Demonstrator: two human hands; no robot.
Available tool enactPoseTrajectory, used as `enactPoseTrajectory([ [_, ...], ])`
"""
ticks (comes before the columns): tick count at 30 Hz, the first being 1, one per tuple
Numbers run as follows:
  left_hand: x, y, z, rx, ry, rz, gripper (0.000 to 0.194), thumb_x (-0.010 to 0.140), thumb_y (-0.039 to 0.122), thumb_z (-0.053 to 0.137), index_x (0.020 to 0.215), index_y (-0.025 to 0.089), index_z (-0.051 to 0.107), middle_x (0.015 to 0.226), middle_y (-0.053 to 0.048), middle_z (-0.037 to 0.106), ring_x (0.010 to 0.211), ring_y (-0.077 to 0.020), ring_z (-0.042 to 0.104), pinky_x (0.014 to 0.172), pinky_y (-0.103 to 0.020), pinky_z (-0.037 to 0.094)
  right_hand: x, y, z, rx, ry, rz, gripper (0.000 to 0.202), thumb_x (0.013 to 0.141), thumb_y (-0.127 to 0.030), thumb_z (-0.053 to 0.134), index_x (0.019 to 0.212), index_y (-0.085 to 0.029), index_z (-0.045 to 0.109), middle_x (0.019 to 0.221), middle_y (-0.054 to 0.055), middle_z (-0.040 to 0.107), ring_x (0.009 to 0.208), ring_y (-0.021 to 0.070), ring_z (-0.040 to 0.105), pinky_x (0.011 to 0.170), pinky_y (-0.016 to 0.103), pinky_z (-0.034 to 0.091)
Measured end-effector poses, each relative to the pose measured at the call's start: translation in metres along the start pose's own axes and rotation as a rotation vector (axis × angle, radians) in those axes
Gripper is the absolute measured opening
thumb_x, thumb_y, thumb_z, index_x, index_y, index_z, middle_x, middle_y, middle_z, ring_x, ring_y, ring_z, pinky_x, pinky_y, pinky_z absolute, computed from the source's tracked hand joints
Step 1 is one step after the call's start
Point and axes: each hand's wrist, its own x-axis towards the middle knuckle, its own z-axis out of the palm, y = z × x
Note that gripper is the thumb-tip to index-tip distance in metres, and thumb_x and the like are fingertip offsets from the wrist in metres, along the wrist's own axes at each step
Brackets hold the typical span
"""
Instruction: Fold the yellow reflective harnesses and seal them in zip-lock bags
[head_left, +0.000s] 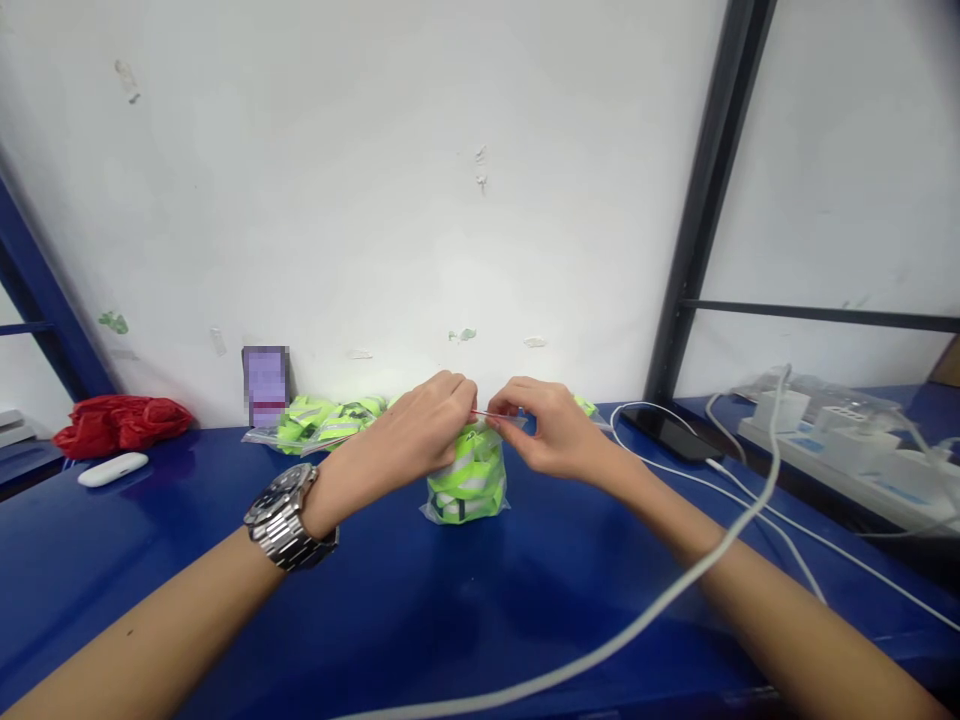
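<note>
A clear zip bag (469, 490) filled with folded neon-yellow straps with silvery reflective stripes stands upright on the blue table. My left hand (429, 425), with a metal watch on its wrist, is closed on the left end of the bag's top edge, where a thin red line shows. Thumb and forefinger of my right hand (544, 425) pinch the same edge farther right. Behind my left hand lie more bagged neon-yellow straps (330, 420), partly hidden by it.
Red crumpled fabric (124, 425) and a white oval case (112, 469) lie at the left. A phone (266, 387) leans on the wall. Right are a dark phone (671, 433), a white power strip (847, 460) and a white cable (675, 580) crossing before my right forearm.
</note>
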Motion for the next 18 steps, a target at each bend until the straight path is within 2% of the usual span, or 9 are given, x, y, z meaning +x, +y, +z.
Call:
enactPoseTrajectory([
  [8, 0.005, 0.007, 0.006, 0.094, 0.028, -0.074, 0.026, 0.058, 0.000, 0.044, 0.075, 0.019, 0.042, 0.073, -0.003, 0.053, 0.063, -0.0160, 0.044, 0.055, -0.028, 0.032, 0.002, -0.003, 0.007, 0.006, 0.024, -0.032, 0.007, 0.082, -0.011, 0.052, 0.078, -0.016, 0.055, 0.073, 0.002, 0.057, 0.066, 0.0127, 0.049, 0.061, 0.025, 0.037],
  [11, 0.008, 0.014, 0.010, 0.151, 0.091, -0.062, 0.026, 0.056, 0.001, 0.044, 0.074, 0.019, 0.044, 0.071, -0.003, 0.053, 0.064, -0.0173, 0.044, 0.056, -0.028, 0.033, 0.002, -0.003, 0.012, -0.050, 0.061, -0.056, 0.012, 0.074, -0.005, 0.048, 0.071, -0.016, 0.052, 0.067, 0.002, 0.053, 0.061, 0.0127, 0.045, 0.057, 0.025, 0.033],
  [15, 0.009, 0.020, 0.013, 0.207, 0.178, 0.004, 0.027, 0.055, 0.000, 0.043, 0.074, 0.018, 0.046, 0.071, -0.004, 0.052, 0.067, -0.0181, 0.043, 0.059, -0.029, 0.035, 0.003, -0.004, 0.017, -0.140, 0.181, 0.000, 0.016, 0.058, -0.002, 0.046, 0.059, -0.018, 0.046, 0.057, -0.001, 0.046, 0.055, 0.0120, 0.039, 0.054, 0.025, 0.028],
  [18, 0.008, 0.016, 0.011, 0.169, 0.182, 0.045, 0.024, 0.061, -0.002, 0.043, 0.076, 0.017, 0.048, 0.074, -0.005, 0.053, 0.068, -0.0183, 0.044, 0.061, -0.030, 0.036, 0.003, -0.006, 0.013, -0.145, 0.171, 0.055, 0.013, 0.061, -0.004, 0.050, 0.060, -0.017, 0.050, 0.057, -0.001, 0.049, 0.056, 0.0124, 0.042, 0.055, 0.026, 0.029],
])
